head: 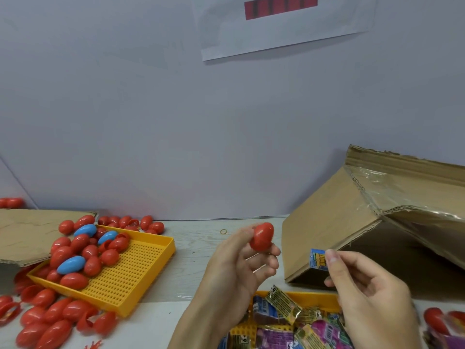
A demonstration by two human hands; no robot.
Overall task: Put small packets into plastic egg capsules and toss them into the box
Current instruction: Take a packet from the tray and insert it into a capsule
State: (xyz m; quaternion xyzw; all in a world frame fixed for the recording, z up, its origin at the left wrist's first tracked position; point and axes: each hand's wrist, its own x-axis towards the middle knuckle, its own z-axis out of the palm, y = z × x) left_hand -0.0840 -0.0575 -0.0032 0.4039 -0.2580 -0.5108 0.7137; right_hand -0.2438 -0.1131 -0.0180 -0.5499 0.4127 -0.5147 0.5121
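Observation:
My left hand [235, 267] holds a red egg capsule [261, 236] at its fingertips, raised above the table. My right hand [370, 295] pinches a small blue packet [317, 259] between thumb and forefinger, a short way right of the capsule. Below both hands lies a yellow tray [312, 298] filled with several colourful packets [281, 321]. The open cardboard box [352, 222] lies on its side at the right, its mouth facing my hands.
A second yellow perforated tray [136, 275] at the left holds several red and blue egg capsules [71, 264]. More red capsules [50, 321] lie loose on the table's left side and at the far right edge. A cardboard flap [27, 233] sits far left. A rubber band [223, 232] lies on the table.

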